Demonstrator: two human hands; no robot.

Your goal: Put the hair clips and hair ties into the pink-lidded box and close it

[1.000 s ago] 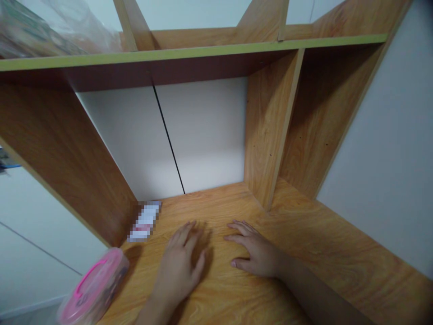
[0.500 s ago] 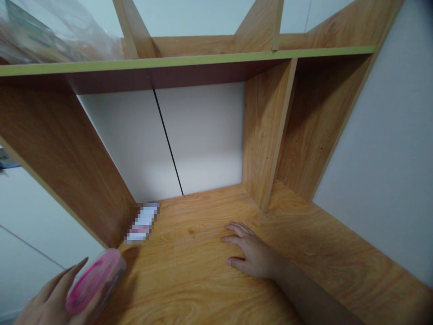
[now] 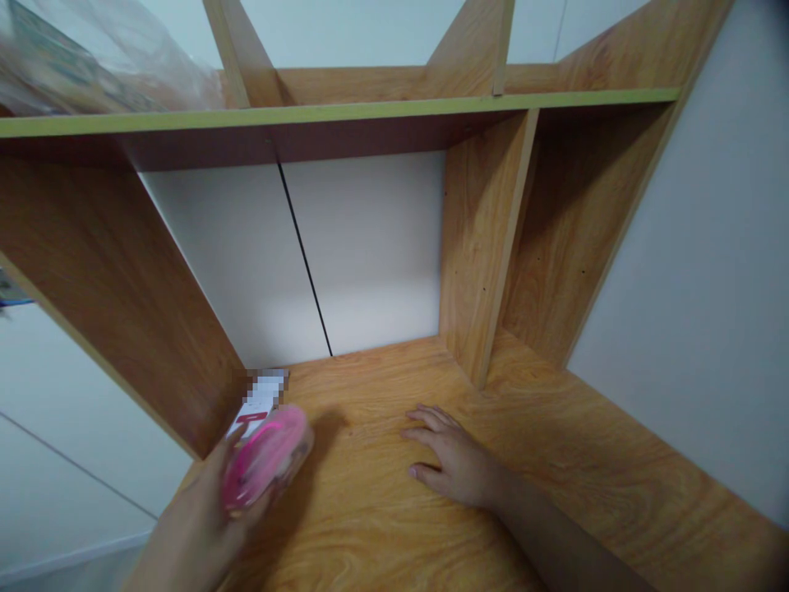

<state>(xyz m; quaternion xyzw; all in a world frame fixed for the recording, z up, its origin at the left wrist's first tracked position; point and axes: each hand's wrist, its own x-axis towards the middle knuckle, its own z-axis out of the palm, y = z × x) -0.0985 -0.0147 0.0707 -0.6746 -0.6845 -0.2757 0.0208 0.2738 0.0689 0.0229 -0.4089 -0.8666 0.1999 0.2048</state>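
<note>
Rightward from the desk's left edge, the oval plastic case with a pink lid has moved along with the left hand, while the right hand stays where it was 0.5 s ago. From where I stand, the left hand wraps the near end of the case, opened only to its width, fingers on 1 side and thumb on the other. The case is over the wood-grain desk, its shadow falling to the right; I can't tell whether its underside touches. Just beyond it, a white printed sheet, partly pixelated, lies beside the left side panel. The right hand rests palm down, fingers spread, holding nothing. Above runs 1 green-edged shelf, bearing a clear plastic bag at its left end.
</note>
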